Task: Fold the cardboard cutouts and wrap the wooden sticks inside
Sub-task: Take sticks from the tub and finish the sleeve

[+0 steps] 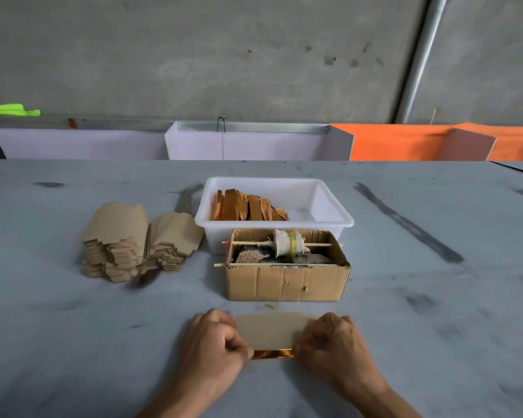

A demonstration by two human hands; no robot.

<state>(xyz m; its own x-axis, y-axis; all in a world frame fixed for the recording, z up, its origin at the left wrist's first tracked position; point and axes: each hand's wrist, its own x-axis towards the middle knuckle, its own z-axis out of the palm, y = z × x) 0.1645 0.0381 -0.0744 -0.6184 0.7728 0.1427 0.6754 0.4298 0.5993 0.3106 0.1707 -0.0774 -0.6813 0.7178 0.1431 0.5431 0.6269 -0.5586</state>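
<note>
cardboard cutout (271, 330) lying flat on table (73, 342) just in front of cardboard box (287, 282), pinched at its left end by left hand (212, 342) and right end by right hand (332, 339), shiny gold strip (273, 353) exposed along near edge between them

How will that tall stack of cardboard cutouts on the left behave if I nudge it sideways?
The stack of cardboard cutouts would probably shear and slide apart rather than move as one: its layers already sit staggered and loose. It leans against the shorter stack, so that may shift too. Single sheets look thin and light.
</note>
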